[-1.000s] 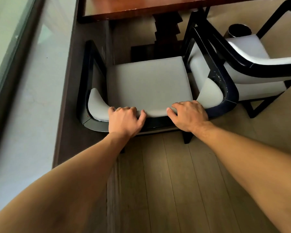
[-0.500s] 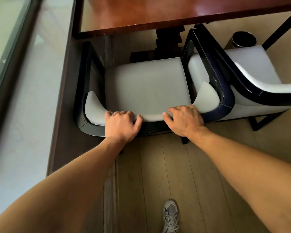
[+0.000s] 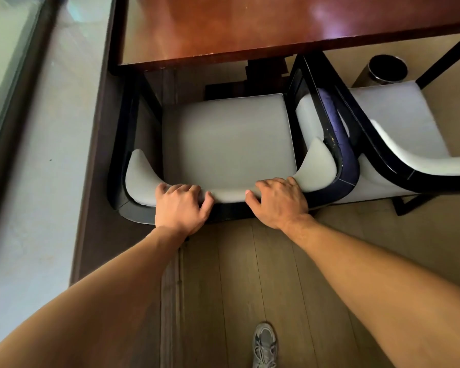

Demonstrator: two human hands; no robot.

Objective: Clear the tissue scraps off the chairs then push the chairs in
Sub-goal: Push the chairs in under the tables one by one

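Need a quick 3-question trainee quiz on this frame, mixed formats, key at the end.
1. True or false: a tissue scrap lies on the seat of the near chair.
2. Both hands rest on the chair's: A) armrests B) backrest C) seat
3. What round thing stands on the floor by the second chair?

Key: 1 false. 2 B: left hand and right hand grip the backrest. 3 A bin.

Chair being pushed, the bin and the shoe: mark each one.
Chair [image 3: 229, 139], head view, middle of the grey seat cushion.
Bin [image 3: 387, 67], head view, dark inside of its round opening.
Shoe [image 3: 264, 346], head view, laces on top.
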